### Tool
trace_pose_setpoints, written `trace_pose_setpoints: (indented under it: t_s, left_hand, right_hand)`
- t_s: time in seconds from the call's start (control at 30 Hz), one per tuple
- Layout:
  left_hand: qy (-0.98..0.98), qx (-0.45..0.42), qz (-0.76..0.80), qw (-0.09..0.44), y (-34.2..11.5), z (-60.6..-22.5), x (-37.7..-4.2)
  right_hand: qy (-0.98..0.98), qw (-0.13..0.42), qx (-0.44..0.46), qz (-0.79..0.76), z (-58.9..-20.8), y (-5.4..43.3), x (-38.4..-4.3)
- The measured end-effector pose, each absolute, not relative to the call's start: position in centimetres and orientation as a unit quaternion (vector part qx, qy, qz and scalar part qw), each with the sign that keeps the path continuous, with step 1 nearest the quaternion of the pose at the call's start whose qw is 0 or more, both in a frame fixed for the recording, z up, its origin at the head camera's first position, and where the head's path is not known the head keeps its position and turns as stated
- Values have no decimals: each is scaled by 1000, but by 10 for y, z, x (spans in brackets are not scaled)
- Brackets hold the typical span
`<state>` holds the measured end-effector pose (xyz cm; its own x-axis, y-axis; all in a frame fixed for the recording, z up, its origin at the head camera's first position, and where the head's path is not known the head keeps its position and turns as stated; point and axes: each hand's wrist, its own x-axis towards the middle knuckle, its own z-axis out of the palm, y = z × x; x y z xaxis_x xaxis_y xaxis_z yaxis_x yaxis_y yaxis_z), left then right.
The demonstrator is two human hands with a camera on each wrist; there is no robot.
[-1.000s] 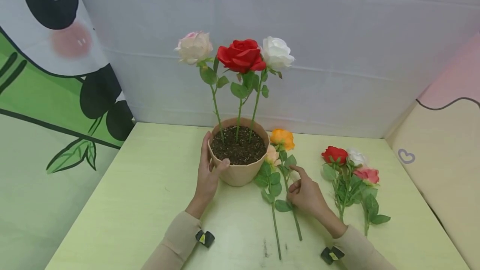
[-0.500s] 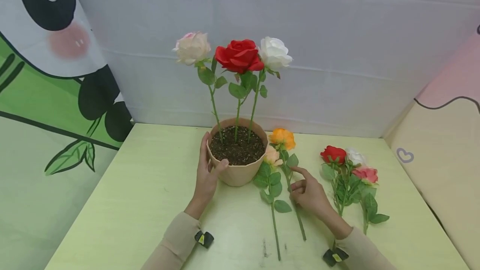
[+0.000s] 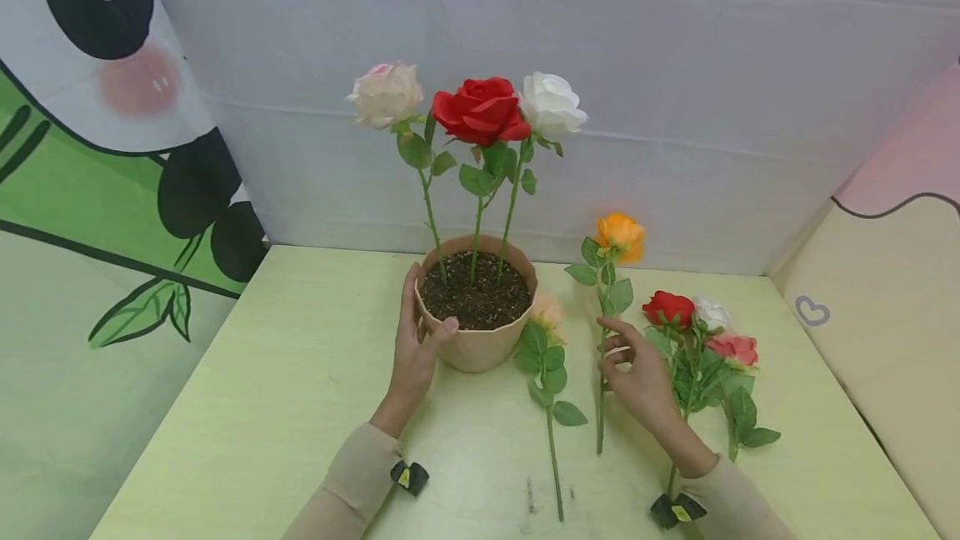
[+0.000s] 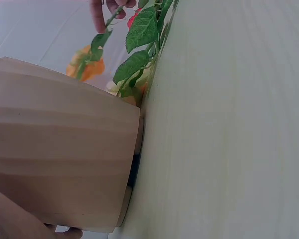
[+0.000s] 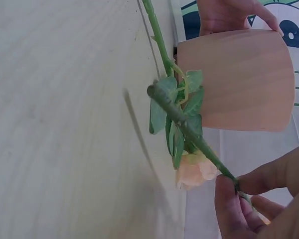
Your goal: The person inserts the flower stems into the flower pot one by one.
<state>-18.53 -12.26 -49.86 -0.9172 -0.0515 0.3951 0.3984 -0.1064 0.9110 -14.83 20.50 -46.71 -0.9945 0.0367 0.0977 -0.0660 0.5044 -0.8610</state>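
Note:
A tan flowerpot [image 3: 480,350] filled with dark soil stands upright on the table. Planted in it are a pale pink rose [image 3: 386,96], a red rose [image 3: 482,111] and a white rose [image 3: 553,103]. My left hand [image 3: 414,361] holds the pot's left side, its thumb on the front near the rim. To the pot's right, my right hand [image 3: 636,372] pinches the stem of an orange rose [image 3: 620,237]. The right wrist view shows the stem [image 5: 194,137] between thumb and fingers, its cut end raised off the table. A peach rose [image 3: 547,317] lies beside the pot.
Farther right on the table [image 3: 300,407] lie another red rose [image 3: 669,309], another white rose [image 3: 712,315] and a coral-pink rose [image 3: 733,349], their leaves overlapping. A pale cloth wall [image 3: 675,107] rises behind the table's back edge.
My right hand has lifted the orange rose off the table and carried it right, away from the peach rose, bringing its stem more upright. My left hand stays on the flowerpot.

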Motion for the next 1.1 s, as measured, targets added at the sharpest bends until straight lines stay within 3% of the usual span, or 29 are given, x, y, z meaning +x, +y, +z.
trace_pose_setpoints:
  t_s: [0.23, 0.43, 0.67, 0.8, 1.03, 1.1]
  left_hand:
    - [-661, -134, -718, 168, -130, -526, -200]
    - [-646, -139, -734, 161, -125, -508, -190]
    - [-651, -131, -733, 149, -134, -552, -217]
    - [-651, -126, -735, 143, -135, -556, -220]
    - [-659, -110, -731, 143, -122, -496, -183]
    - [-658, -109, -731, 143, -121, -497, -184]
  right_hand:
    - [-851, 142, 37, 505, -459, 206, -146]
    - [-822, 217, 57, 524, -446, 203, -143]
    - [-771, 289, 110, 556, -427, 201, -141]
    - [-741, 338, 159, 557, -417, 199, -143]
    - [-702, 370, 212, 571, -392, 185, -144]
    - [-690, 377, 222, 576, -383, 178, -144]
